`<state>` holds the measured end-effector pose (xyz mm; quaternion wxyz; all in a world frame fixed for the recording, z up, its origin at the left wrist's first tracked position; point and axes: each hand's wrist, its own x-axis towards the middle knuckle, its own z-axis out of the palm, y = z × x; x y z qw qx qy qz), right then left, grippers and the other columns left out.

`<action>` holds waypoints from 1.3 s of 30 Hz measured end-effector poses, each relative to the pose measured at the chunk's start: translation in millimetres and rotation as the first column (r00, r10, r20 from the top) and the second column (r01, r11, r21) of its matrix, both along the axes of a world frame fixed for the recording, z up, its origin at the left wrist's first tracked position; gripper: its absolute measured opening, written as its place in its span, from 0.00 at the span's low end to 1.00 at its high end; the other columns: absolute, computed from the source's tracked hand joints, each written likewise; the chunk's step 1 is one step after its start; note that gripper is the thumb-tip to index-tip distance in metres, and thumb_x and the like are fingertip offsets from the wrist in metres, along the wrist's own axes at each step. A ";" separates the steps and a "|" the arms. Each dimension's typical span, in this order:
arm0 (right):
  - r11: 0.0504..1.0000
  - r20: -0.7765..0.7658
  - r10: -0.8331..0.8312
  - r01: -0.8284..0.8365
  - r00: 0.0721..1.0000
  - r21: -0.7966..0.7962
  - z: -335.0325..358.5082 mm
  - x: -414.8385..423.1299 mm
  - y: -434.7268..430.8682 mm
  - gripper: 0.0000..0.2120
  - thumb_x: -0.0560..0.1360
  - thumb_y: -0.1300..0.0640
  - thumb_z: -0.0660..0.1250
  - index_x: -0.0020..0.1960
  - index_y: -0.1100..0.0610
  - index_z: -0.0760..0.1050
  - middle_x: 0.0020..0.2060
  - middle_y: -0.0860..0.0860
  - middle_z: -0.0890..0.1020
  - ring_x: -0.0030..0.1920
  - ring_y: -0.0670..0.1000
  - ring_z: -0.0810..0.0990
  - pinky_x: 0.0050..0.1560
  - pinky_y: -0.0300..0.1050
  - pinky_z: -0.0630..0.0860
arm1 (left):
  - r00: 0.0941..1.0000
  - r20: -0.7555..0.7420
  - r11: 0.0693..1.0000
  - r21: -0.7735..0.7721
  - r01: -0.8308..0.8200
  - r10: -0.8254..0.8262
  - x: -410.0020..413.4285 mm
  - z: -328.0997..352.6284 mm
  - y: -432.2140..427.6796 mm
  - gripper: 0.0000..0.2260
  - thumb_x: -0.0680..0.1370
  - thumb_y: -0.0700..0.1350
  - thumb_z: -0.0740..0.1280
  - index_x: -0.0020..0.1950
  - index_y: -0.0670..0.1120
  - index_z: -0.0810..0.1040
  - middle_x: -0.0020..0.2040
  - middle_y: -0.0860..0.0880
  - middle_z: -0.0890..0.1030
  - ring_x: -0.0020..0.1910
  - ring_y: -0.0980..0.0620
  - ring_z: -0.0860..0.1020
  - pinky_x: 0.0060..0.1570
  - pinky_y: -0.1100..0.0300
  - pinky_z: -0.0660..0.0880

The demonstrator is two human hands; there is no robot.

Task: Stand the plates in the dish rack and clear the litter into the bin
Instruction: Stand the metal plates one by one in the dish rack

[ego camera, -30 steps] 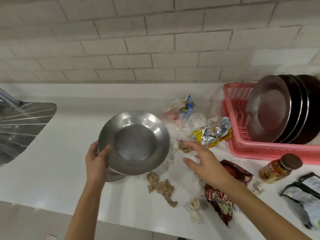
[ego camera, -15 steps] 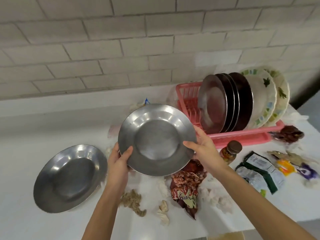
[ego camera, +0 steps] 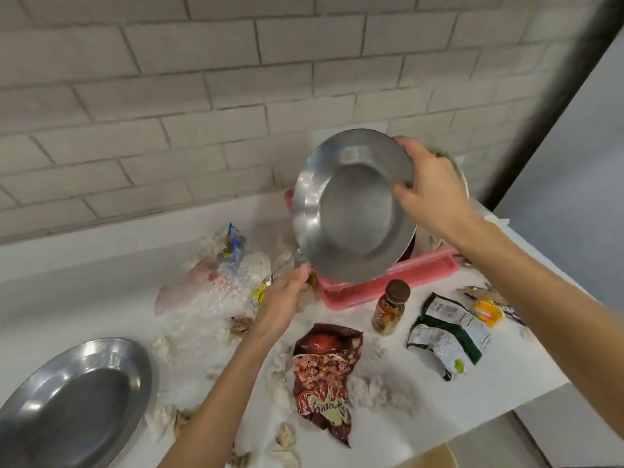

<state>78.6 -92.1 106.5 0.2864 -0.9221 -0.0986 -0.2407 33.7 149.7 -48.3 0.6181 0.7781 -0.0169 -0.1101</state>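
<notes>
Fingers (ego camera: 403, 143) of the right hand (ego camera: 435, 197) curl over the top rim of a steel plate (ego camera: 354, 214), holding it tilted just above the pink dish rack (ego camera: 371, 285). Left hand (ego camera: 280, 309), fingers fairly straight, sits at the plate's lower edge by the rack's left end. So it's not slotted yet imo. Second plate (ego camera: 74, 400) lies flat well left of the rack, and the snack bag (ego camera: 324, 373) and tissue wads (ego camera: 371, 390) in front of it aren't binned. No bin in sight.

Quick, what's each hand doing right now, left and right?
Left hand: at the lower rim of the steel plate; whether it grips cannot be told.
Right hand: closed, fingers curled over the steel plate's upper rim, holding it.
</notes>
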 end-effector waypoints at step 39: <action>0.716 -0.123 -0.152 0.023 0.981 -0.698 -69.8 56.9 75.6 0.39 0.75 0.69 0.61 0.78 0.64 0.42 0.56 0.65 0.76 0.49 0.61 0.81 0.39 0.46 0.69 | 0.945 0.165 0.681 0.728 0.075 -0.281 25.1 -36.0 -47.9 0.26 0.83 0.54 0.54 0.80 0.50 0.54 0.79 0.57 0.36 0.59 0.45 0.79 0.55 0.50 0.78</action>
